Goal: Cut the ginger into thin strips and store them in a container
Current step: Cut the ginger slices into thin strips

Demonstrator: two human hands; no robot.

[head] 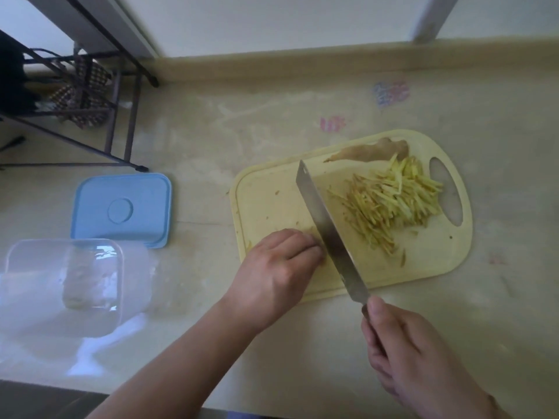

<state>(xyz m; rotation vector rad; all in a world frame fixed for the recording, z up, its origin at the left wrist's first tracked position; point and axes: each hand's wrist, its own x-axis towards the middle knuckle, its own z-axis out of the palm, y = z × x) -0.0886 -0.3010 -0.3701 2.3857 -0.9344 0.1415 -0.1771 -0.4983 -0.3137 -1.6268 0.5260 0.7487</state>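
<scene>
Both hands [279, 267] hide ginger, handle.

Count: my two hands, one knife [328, 229], one board [272, 204], one container [63, 285], one lid [122, 208], one uncut ginger piece [372, 151].

**Materials and finishes in front of you**

Your knife [326, 225] has a bare metal blade, smooth with a dull sheen. The cutting board [272, 201] looks like pale yellow plastic — matt and lightly scuffed. The container [65, 285] is clear, glossy plastic that catches bright reflections; its lid [122, 207] is opaque blue plastic with a smooth satin finish. The surface [242, 116] is pale, stone-like and faintly glossy. The rack [99, 95] is dark metal — checked cloth hangs on it.
</scene>
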